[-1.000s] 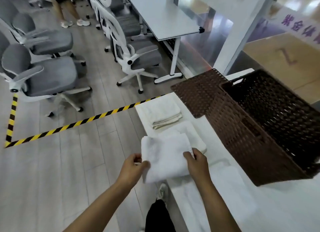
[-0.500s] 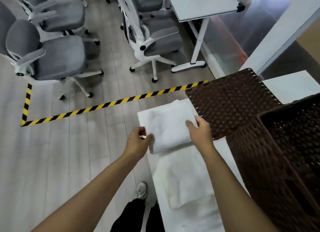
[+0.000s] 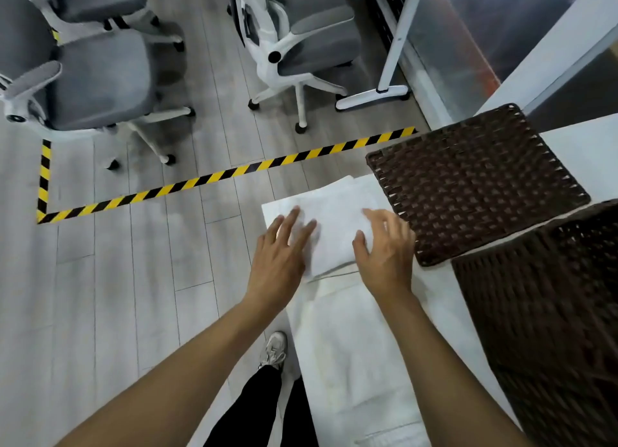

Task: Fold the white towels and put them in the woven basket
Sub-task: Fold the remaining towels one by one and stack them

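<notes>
- On the white table (image 3: 468,299), at its far left corner, a folded towel (image 3: 334,222) lies flat: white, soft-looking, roughly rectangular, its layered edge showing along the near side.
- It sits on top of another folded towel, whose corner (image 3: 344,180) peeks out at the far side.
- Left hand (image 3: 279,262) rests on the towel's left part, fingers (image 3: 294,216) straight and spread, laid flat over the cloth; nothing is gripped.
- Right hand (image 3: 384,256) is at the towel's right near corner, fingers (image 3: 374,214) stretched out and slightly apart, the thumb lying on the cloth; whether the fingertips press the towel or hover just above it cannot be told.
- Between the two hands the towel's middle is bare.
- Just right of the towel, a flat brown woven lid (image 3: 475,179) lies on the table, its near left edge beside the right hand.
- Nearer and further right stands the woven basket (image 3: 548,313), dark brown, well apart from the towel.
- More white cloth (image 3: 351,363) lies spread on the table between the forearms.
- Beyond the table: hazard tape (image 3: 207,179) on the floor and grey chairs (image 3: 100,78).
</notes>
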`<state>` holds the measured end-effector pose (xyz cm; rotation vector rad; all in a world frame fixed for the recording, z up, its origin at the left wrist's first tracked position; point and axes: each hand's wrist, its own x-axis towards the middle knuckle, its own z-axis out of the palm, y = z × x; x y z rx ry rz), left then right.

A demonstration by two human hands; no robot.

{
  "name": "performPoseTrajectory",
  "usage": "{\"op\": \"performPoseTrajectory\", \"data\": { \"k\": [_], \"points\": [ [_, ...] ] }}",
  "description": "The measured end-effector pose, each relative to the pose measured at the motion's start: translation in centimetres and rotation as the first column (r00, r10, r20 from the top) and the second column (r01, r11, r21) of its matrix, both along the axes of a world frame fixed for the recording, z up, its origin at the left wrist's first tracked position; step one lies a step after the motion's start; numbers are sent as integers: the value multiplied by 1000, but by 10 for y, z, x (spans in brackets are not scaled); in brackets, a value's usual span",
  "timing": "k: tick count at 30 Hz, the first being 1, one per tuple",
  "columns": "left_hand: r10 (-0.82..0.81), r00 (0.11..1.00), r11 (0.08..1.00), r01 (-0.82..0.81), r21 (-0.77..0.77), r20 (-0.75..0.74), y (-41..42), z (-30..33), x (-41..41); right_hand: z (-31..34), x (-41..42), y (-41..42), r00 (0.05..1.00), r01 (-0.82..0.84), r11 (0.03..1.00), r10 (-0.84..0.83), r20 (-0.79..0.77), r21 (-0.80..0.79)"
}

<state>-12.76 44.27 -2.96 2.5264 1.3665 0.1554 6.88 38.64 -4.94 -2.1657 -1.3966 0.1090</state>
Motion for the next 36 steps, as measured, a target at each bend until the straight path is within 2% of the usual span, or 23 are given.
{"op": "performPoseTrajectory", "data": {
  "k": [2,5,9,16,20,27,36],
  "points": [
    [-84,994,996,82,-27,-73,2,-4,-3,-6,-7,-8,998,-54,997,56,23,-58],
    [-109,985,990,95,-104,-132,4,0,-5,-12,-13,-15,998,-67,982,65,-16,-177],
    [-134,981,987,119,-107,-143,8,13,-6,1,-14,-16,997,-74,976,65,-48,-205],
    [-233,972,966,231,-112,-8,8,74,-5,67,-29,-36,997,25,980,-39,-66,-199],
    [-356,933,934,358,-21,55,2,111,-10,105,-51,-58,988,141,979,-150,-44,-149],
    [-622,769,782,621,60,149,-15,156,2,149,-88,-111,904,426,904,-427,-35,-26],
    [-846,482,525,828,196,228,-95,183,29,184,-120,-228,678,733,679,-734,36,35]
  ]
}}
